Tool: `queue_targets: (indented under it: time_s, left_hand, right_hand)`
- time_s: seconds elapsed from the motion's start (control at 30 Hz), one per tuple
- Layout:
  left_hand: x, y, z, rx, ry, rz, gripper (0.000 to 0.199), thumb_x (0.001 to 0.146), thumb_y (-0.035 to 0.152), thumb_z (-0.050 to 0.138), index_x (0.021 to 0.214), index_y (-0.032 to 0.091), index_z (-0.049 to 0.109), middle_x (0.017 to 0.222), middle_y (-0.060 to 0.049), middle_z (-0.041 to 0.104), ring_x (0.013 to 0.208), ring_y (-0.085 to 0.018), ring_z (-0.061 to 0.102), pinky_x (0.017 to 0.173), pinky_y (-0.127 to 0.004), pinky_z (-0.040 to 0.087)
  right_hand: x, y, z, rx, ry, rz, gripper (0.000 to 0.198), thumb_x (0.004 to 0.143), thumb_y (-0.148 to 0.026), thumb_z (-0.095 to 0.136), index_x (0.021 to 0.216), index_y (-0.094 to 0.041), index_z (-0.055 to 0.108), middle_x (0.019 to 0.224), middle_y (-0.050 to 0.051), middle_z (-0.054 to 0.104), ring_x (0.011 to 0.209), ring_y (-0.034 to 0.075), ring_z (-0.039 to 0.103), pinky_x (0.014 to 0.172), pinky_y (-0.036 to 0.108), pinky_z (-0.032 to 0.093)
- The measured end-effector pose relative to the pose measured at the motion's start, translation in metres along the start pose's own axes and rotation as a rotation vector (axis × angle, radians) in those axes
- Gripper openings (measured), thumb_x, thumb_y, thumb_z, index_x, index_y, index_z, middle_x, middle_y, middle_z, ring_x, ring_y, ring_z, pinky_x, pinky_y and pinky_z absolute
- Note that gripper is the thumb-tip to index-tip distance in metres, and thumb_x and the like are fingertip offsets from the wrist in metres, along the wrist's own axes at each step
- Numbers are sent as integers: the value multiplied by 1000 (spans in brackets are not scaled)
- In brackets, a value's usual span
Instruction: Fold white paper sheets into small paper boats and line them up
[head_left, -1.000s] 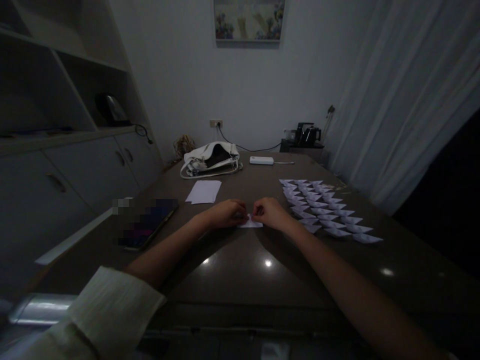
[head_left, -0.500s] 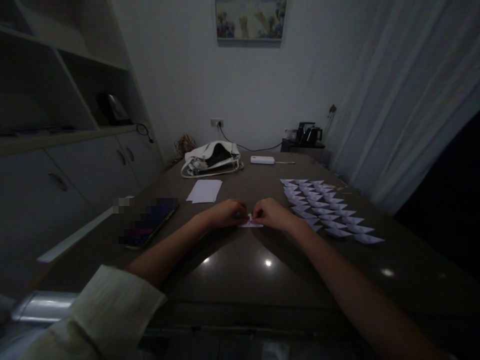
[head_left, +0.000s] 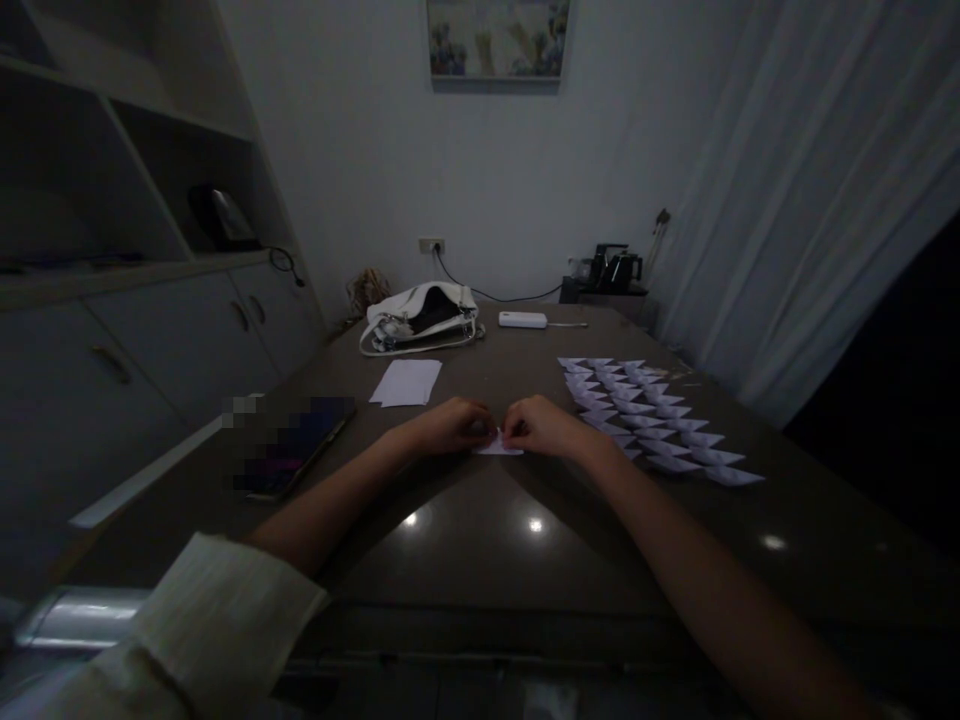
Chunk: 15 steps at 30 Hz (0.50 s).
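Note:
A small folded white paper (head_left: pixel 498 448) rests low over the brown table (head_left: pixel 480 560), between my two hands. My left hand (head_left: pixel 459 425) pinches its left side with thumb and fingers. On the opposite side, my right hand (head_left: pixel 536 424) pinches it too, fingertips close to those of the left. The fingers hide much of the paper's upper part. To the right stand several folded white paper boats (head_left: pixel 652 420) in close rows. A stack of white paper sheets (head_left: pixel 409 382) lies flat beyond my left hand.
A white handbag (head_left: pixel 424 318) sits at the table's far side, with a white power bank (head_left: pixel 523 320) to its right. At the left edge lies a phone-like dark device (head_left: pixel 300 450), partly blurred out. Cabinets (head_left: pixel 165 330) line the left; a curtain (head_left: pixel 810 200) hangs at right.
Both hands stay at the same spot, still pinching the paper; its small raised middle part shows less between the fingertips. The whole view has shifted very slightly.

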<state>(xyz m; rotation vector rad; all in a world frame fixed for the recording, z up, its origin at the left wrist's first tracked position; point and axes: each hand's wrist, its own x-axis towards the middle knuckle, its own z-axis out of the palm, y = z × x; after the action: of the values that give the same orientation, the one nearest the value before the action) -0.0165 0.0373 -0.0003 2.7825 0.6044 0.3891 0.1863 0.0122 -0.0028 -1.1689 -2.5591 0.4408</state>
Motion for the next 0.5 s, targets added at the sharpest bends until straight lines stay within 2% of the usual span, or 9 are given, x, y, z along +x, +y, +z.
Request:
queue_targets:
  time_s: [0.13,0.5]
  left_hand:
    - [0,1,-1,-23,-18,6,19,80,9,56,94,14,67,90,-5,63,74,-10,58,66,-17,41]
    - [0,1,-1,-14,-26,0,19,80,12,57,95,14,69,89,-6,63,72,-10,57,65,-17,40]
  right_hand:
    - [0,1,-1,-15,-9,15,15,70,-7,61,78,-12,73,77,6,70,65,12,62,59,18,41]
    - [1,3,-2,10,-11,3,13,70,-9,63,77,-12,74,75,6,70,64,13,62,57,17,40]
